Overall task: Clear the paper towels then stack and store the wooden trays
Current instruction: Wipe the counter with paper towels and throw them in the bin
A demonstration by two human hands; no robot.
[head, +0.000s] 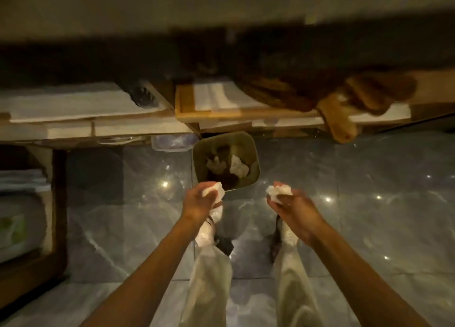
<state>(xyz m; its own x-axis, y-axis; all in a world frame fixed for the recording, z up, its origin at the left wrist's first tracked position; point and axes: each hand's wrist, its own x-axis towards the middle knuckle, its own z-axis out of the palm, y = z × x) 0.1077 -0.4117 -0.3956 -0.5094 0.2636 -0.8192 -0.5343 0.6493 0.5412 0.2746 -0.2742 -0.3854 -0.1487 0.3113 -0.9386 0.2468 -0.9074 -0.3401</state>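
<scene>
My left hand (200,200) is closed around a crumpled white paper towel (214,190), just at the near rim of a green waste bin (254,154) on the floor. My right hand (293,204) grips a second crumpled paper towel (279,191), to the right of the bin's near corner. Inside the bin lie other white wads (237,168). Beyond it, a low shelf holds a light wooden tray (183,105) lined with white paper towel (216,96), and more paper-lined trays (73,102) to the left. The view is blurred.
A clear plastic container (173,142) sits left of the bin under the shelf edge. Dark wooden boards (344,110) stick out at the right end of the shelf. A dark wooden cabinet (32,228) stands at the left. My legs and shoes are on the glossy grey tile floor (369,203).
</scene>
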